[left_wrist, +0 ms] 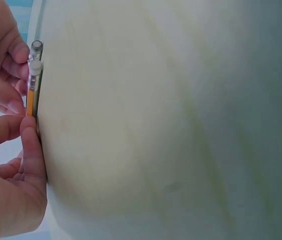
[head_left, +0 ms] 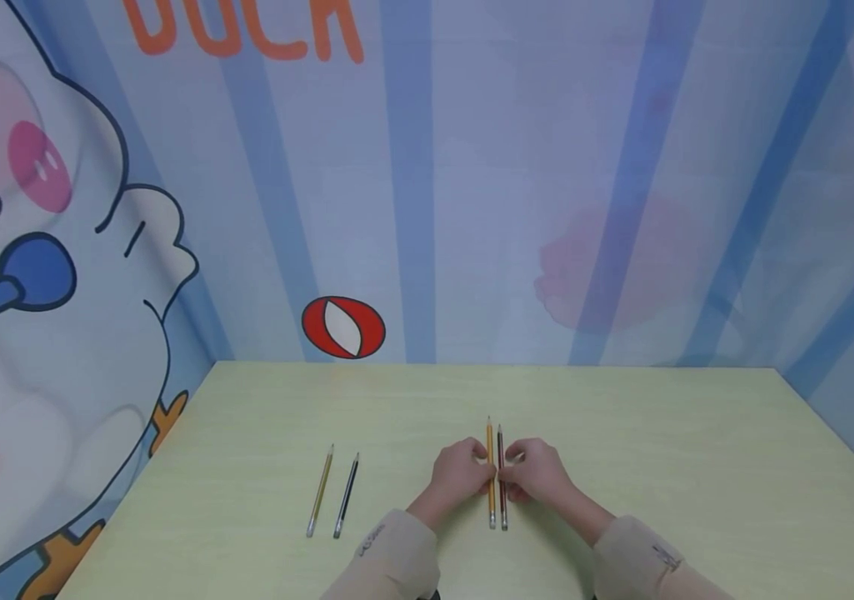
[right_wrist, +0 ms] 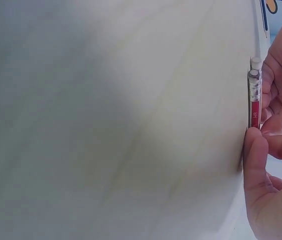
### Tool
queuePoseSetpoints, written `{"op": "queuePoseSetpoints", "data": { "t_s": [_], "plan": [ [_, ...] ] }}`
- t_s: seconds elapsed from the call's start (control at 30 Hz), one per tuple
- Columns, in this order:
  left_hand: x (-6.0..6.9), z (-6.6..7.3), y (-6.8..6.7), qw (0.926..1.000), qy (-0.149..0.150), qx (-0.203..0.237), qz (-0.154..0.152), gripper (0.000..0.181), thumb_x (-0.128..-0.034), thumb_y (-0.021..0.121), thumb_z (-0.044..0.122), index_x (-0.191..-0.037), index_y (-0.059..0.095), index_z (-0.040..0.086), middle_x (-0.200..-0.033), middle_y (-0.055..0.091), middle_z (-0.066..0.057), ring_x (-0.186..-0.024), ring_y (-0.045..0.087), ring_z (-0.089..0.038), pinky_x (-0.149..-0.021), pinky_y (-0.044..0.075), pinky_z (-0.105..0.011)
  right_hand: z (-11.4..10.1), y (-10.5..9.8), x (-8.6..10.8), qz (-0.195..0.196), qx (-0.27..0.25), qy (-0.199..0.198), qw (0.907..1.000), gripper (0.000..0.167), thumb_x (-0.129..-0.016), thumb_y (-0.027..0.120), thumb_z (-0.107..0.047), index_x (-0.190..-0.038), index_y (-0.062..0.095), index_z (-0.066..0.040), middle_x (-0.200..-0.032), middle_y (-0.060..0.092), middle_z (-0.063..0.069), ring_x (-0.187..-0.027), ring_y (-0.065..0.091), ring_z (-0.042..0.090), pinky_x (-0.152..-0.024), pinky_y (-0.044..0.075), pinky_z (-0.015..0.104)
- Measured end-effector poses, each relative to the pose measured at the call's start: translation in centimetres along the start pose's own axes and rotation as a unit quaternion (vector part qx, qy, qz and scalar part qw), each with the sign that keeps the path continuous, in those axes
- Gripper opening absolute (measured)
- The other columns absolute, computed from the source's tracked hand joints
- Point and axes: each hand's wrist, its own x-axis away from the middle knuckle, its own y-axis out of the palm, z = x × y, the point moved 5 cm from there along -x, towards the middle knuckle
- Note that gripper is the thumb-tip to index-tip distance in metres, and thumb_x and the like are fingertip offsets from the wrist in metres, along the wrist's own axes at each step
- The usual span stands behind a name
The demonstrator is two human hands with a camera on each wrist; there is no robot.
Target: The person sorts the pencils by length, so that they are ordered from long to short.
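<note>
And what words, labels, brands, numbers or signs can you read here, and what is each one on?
"DUCK", apparently, tops cut off: orange lettering on the backdrop.
"HB", tiny, so tentative: red pencil.
Unreadable: small dark marks on the left sleeve and right sleeve.
Too small to read, if any: print on the orange pencil, gold pencil and black pencil.

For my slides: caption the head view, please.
Left hand pinches an orange pencil, right hand a red pencil; a yellow pencil and a dark pencil lie to the left.
</note>
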Motion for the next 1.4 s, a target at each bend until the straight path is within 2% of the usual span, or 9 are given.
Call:
{"op": "queuePoseSetpoints", "data": {
  "t_s": [0.23,0.57,0.73,0.9,1.07,1.4],
  "plan": [
    [0.0,-0.3,-0.2,1.0000,0.004,0.003,-0.002,0.018,-0.0774,0.060,0.015,-0.093,0.056,0.006,-0.053,0.058,0.003,-0.045,0.050,-0.007,-0.047,0.036,-0.019,-0.1,0.0,0.3,-0.012,0.002,-0.008,0.9999,0.023,-0.074,0.062,-0.003,-0.095,0.057,0.004,-0.053,0.058,0.005,-0.041,0.050,0.012,-0.041,0.041,0.024],
    [0.4,-0.8,-0.6,0.9951,0.026,0.093,-0.022,0.021,-0.0756,0.058,0.009,-0.095,0.055,0.002,-0.056,0.058,0.001,-0.047,0.053,-0.009,-0.047,0.042,-0.021,-0.1,-0.8,1.0,-0.012,-0.002,0.003,0.9999,0.024,-0.074,0.063,-0.005,-0.096,0.058,0.002,-0.062,0.059,0.006,-0.047,0.053,0.015,-0.046,0.046,0.027],
    [1.0,-0.9,-1.0,0.9958,0.007,0.086,-0.032,0.024,-0.0757,0.058,0.011,-0.098,0.057,0.005,-0.058,0.057,-0.001,-0.049,0.050,-0.010,-0.048,0.039,-0.022,0.0,-1.1,1.2,-0.015,-0.015,0.017,0.9996,0.025,-0.074,0.063,-0.005,-0.097,0.058,0.001,-0.067,0.060,0.006,-0.051,0.055,0.015,-0.048,0.047,0.027],
    [2.5,-0.7,-2.1,0.9970,0.021,0.067,-0.033,0.023,-0.0779,0.060,0.015,-0.099,0.057,0.006,-0.068,0.060,0.000,-0.057,0.053,-0.009,-0.052,0.041,-0.023,0.0,-1.3,1.7,-0.016,-0.030,0.030,0.9990,0.026,-0.074,0.063,-0.005,-0.098,0.057,0.000,-0.069,0.059,0.006,-0.053,0.055,0.015,-0.048,0.047,0.027],
    [3.8,-1.3,-3.6,0.9964,0.037,0.061,-0.046,0.025,-0.0771,0.060,0.015,-0.100,0.058,0.005,-0.072,0.059,0.000,-0.059,0.054,-0.010,-0.052,0.042,-0.024,-0.1,-0.6,2.5,-0.033,-0.045,0.030,0.9980,0.026,-0.073,0.064,-0.007,-0.097,0.057,-0.001,-0.069,0.058,0.005,-0.054,0.054,0.015,-0.046,0.046,0.027],
    [6.2,-3.6,-7.3,0.9945,0.072,0.046,-0.060,0.023,-0.0790,0.058,0.015,-0.099,0.058,0.004,-0.077,0.059,0.000,-0.062,0.055,-0.009,-0.052,0.043,-0.025,-1.7,1.1,4.1,-0.102,-0.079,-0.022,0.9914,0.033,-0.075,0.062,-0.013,-0.104,0.053,0.002,-0.069,0.058,0.005,-0.051,0.053,0.012,-0.044,0.046,0.027]
  ]
}}
